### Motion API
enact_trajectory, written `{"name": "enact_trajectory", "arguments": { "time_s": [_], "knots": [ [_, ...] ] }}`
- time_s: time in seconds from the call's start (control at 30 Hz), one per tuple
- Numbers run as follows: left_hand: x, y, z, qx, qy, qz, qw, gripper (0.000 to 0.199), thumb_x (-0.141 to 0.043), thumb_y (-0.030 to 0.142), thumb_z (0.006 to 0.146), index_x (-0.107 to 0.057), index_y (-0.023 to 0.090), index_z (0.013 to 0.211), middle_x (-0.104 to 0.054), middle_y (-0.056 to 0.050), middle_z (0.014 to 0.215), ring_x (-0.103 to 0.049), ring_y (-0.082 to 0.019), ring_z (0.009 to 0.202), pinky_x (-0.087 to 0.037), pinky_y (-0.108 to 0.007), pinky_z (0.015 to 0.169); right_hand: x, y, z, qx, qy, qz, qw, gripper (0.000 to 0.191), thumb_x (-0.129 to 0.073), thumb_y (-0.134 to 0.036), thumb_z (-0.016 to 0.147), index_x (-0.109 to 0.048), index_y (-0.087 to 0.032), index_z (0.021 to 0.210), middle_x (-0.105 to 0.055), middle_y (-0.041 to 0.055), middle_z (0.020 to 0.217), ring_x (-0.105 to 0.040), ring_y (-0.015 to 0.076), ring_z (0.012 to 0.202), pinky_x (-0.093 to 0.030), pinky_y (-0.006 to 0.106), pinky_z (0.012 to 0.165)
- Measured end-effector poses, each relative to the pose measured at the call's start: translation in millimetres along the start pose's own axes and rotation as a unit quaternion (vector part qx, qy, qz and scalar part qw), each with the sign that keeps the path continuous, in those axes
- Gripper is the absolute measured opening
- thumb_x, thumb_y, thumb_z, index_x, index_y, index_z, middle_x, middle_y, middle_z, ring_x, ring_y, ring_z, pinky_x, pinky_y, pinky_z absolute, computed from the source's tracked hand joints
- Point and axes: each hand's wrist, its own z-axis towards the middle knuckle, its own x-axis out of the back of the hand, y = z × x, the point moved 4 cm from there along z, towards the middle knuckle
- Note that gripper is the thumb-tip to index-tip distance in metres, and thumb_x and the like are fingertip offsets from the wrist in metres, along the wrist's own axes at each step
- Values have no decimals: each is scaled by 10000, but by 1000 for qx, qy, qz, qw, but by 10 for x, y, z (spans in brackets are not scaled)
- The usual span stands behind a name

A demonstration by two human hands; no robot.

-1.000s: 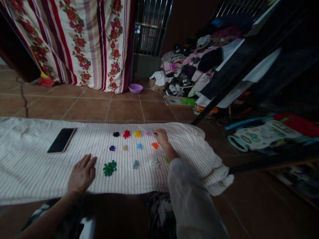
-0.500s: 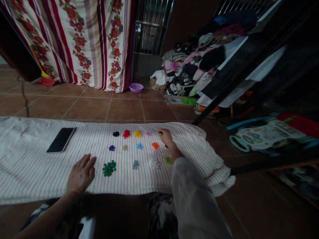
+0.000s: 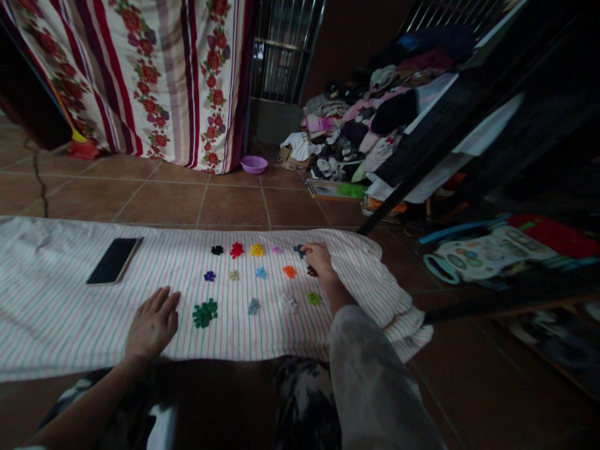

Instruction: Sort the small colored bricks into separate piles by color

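Small piles of coloured pieces lie in rows on a striped cloth (image 3: 112, 325). My right hand (image 3: 319, 257) is at the right end of the far row, its fingertips at a dark grey pile (image 3: 299, 250); its fingers are bent together, and what they hold is too small to tell. A dark brown pile (image 3: 312, 271) is partly under that hand. Nearby are a pink pile (image 3: 276, 249), an orange pile (image 3: 289, 271) and a lime pile (image 3: 314, 299). My left hand (image 3: 154, 322) rests flat on the cloth, fingers extended, left of the dark green pile (image 3: 205, 313).
A black phone (image 3: 115, 261) lies at the left of the cloth. Beyond are a purple basin (image 3: 254, 164), a heap of clothes (image 3: 360, 119) and a floral curtain (image 3: 164, 81). A dark slanted post (image 3: 389, 209) stands near the cloth's right far edge.
My right hand has shifted slightly right, uncovering the dark grey pile and more of the brown one. My left hand stays in place. The view has moved slightly.
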Motion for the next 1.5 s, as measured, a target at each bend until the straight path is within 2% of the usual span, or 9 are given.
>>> {"name": "enact_trajectory", "arguments": {
  "time_s": [0.2,0.33,0.63,0.8,0.93,1.07,1.23,1.37,1.5],
  "knots": [
    [23,-1,3,3,-8,-8,1000,421,-376,237,902,-654,124,1196,-589,-174,1311,-501,-303,1285,-437,-448,1023,43,-98,-198,23,-94,-140,985,358,-485,-73,831,-786,-246,919,-745,24,1024,-607,176,1012,-384,269,937],
    [34,-3,4,4,-12,-7,1000,430,-368,230,900,-657,114,1198,-586,-181,1318,-503,-309,1282,-441,-459,1019,-7,-137,-218,24,-117,-178,977,346,-479,-120,871,-765,-240,1025,-724,50,1112,-601,179,1049,-357,280,946],
    [47,-5,19,21,-19,-23,999,428,-380,234,877,-657,147,1193,-589,-161,1318,-500,-301,1285,-444,-461,1021,-51,-121,-215,40,-57,-115,991,364,-452,-41,837,-758,-180,977,-738,74,1030,-634,174,983,-368,305,957],
    [58,-11,13,36,-17,-53,998,428,-391,232,869,-660,146,1191,-586,-170,1320,-496,-316,1285,-429,-485,1034,3,-297,-369,50,-2,-46,998,367,-443,-29,824,-744,-165,983,-728,82,1029,-616,182,988,-393,305,960],
    [69,-11,-1,29,-18,-48,998,429,-386,224,881,-663,124,1192,-586,-186,1314,-504,-320,1274,-434,-477,1026,-21,-637,-741,89,44,26,995,378,-404,-68,845,-723,-136,1037,-710,104,1039,-593,213,1010,-430,337,965],
    [86,-23,-18,37,-21,-46,998,424,-390,218,883,-660,131,1199,-584,-181,1318,-501,-316,1277,-430,-475,1029,-125,-1099,-1355,141,87,133,977,408,-343,-114,874,-704,-143,1063,-688,105,1057,-599,193,1044,-470,329,975],
    [137,-36,-41,59,-47,-42,996,420,-402,204,883,-640,160,1227,-564,-144,1357,-481,-280,1302,-399,-431,1067,-360,-1599,-2172,183,40,176,966,402,-352,-148,891,-686,-187,1111,-663,107,1130,-612,190,1089,-498,352,995],
    [155,-54,-76,69,-80,-44,993,441,-375,204,905,-611,164,1275,-518,-139,1414,-434,-279,1351,-359,-427,1104,-540,-1743,-2661,203,20,192,960,385,-364,-175,904,-679,-233,1118,-669,96,1122,-625,201,1079,-518,397,984],
    [147,-73,-167,87,-108,-63,988,475,-343,258,941,-555,150,1353,-448,-150,1477,-371,-300,1401,-303,-458,1144,-662,-1655,-2901,205,35,181,961,376,-365,-183,899,-686,-223,1090,-678,112,1114,-627,218,1077,-530,436,966]
  ]
}}
